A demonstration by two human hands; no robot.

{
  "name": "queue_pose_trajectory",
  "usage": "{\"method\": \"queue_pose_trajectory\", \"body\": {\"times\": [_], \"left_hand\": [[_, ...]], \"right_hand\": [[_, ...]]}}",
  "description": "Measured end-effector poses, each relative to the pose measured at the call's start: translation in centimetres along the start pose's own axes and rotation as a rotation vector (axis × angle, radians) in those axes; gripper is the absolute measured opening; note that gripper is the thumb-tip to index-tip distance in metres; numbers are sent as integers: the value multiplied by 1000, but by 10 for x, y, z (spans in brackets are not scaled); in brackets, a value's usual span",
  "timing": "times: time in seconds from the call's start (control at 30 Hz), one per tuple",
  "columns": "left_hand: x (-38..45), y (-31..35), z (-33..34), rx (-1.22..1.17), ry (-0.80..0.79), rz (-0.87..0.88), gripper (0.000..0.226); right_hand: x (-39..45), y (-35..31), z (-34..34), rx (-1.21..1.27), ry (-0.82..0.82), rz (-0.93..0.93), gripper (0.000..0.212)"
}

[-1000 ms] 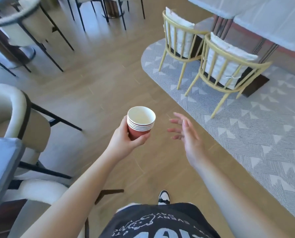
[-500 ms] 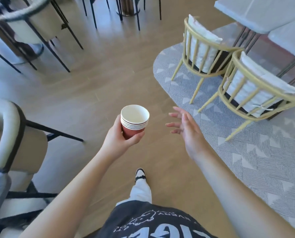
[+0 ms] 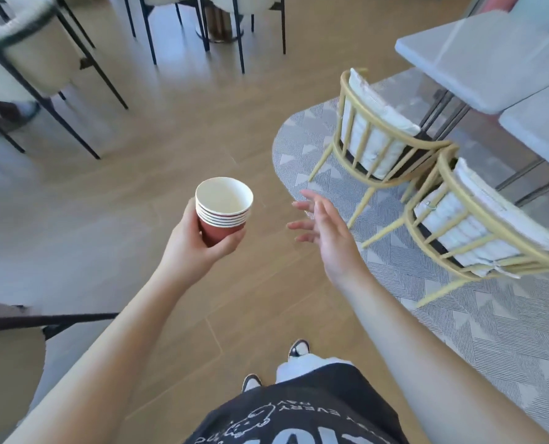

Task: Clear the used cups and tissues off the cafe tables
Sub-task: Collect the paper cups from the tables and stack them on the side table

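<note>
A stack of several red paper cups [image 3: 223,208] with white insides is held over the wooden floor at mid-frame. My left hand [image 3: 191,243] grips the stack from below and the side, thumb and fingers curled round its red wall. To its right my right hand [image 3: 326,229] hangs in the air with fingers spread and relaxed, holding nothing. No tissues show in this view.
Two yellow-framed chairs [image 3: 379,136] with white cushions stand on a grey patterned rug [image 3: 459,315] at the right, beside a pale grey table [image 3: 481,59]. Cream chairs on black legs [image 3: 26,59] stand at the far left and back. Another cream chair [image 3: 7,363] sits close at lower left.
I have walked forward: the yellow chairs and grey table slid right and nearer, the cream chair at left dropped toward the lower corner. Both hands keep their pose, cups still held.
</note>
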State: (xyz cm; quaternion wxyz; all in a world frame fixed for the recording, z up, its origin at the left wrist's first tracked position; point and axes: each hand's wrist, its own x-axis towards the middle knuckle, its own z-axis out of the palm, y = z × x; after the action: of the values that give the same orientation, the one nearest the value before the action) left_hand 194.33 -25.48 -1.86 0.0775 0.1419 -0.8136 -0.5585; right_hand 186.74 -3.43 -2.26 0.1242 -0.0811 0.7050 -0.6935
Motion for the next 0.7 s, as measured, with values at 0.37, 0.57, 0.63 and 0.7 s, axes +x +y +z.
{"method": "queue_pose_trajectory", "body": {"times": [0.37, 0.57, 0.63, 0.7], "left_hand": [[196, 19, 33, 17, 44, -27, 58], [289, 33, 52, 26, 61, -50, 59], [316, 35, 55, 30, 76, -56, 56], [344, 34, 57, 38, 86, -67, 56]], "right_hand": [[203, -3, -53, 64, -50, 50, 40], [318, -15, -76, 97, -61, 37, 28], [351, -19, -77, 94, -52, 32, 28], [381, -20, -76, 78, -60, 33, 30]]}}
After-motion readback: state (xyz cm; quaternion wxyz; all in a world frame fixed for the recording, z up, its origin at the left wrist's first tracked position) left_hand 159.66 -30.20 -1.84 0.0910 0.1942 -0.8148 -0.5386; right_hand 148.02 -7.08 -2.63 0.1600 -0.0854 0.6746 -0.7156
